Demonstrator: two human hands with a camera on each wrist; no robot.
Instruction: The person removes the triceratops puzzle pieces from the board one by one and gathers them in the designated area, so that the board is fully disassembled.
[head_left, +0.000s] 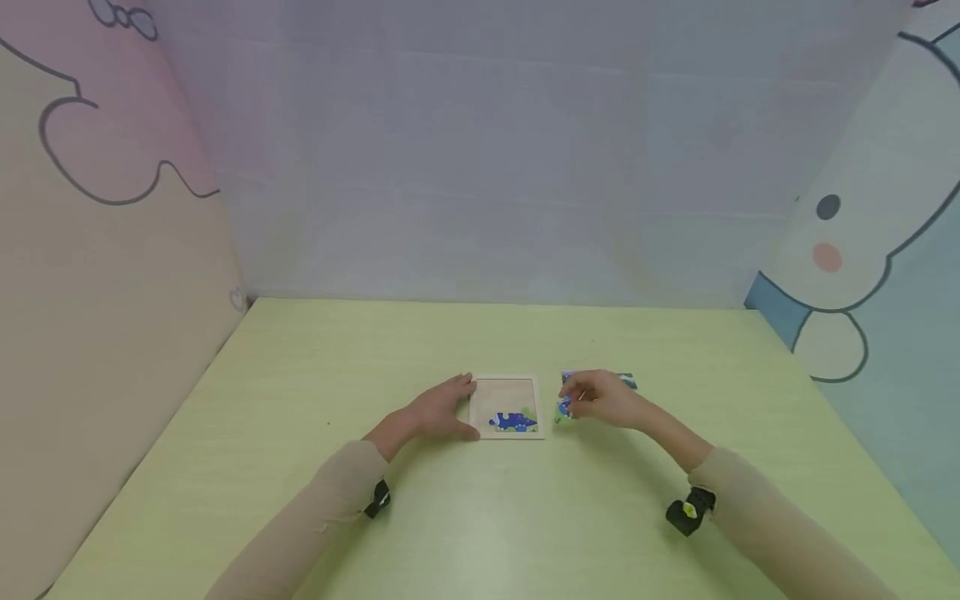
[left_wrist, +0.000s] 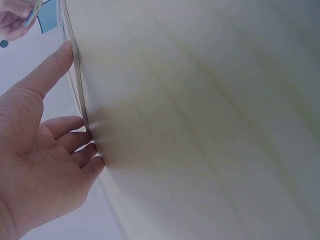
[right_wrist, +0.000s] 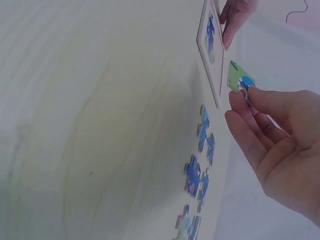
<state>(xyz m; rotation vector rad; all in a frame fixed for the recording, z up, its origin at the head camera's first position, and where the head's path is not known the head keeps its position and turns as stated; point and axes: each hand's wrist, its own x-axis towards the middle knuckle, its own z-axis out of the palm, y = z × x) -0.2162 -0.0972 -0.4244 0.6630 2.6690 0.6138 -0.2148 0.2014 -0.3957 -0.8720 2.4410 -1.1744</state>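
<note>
A shallow puzzle frame [head_left: 504,377] with a pale border lies flat on the table, several joined blue and green pieces [head_left: 516,422] in its near right part. My left hand [head_left: 442,408] rests along the frame's left edge, thumb at the near corner and fingers at the far one. Between thumb and fingers my right hand [head_left: 603,398] pinches a green and blue puzzle piece [right_wrist: 241,76], raised off the table just right of the frame. Loose blue puzzle pieces [right_wrist: 192,175] lie below and beside that hand in the right wrist view; in the head view it partly hides them.
The pale yellow-green table [head_left: 480,517] reaches back to a plain cloth wall [head_left: 480,167]. Printed cartoon panels [head_left: 847,208] stand at both sides. Each wrist wears a black camera strap [head_left: 690,510].
</note>
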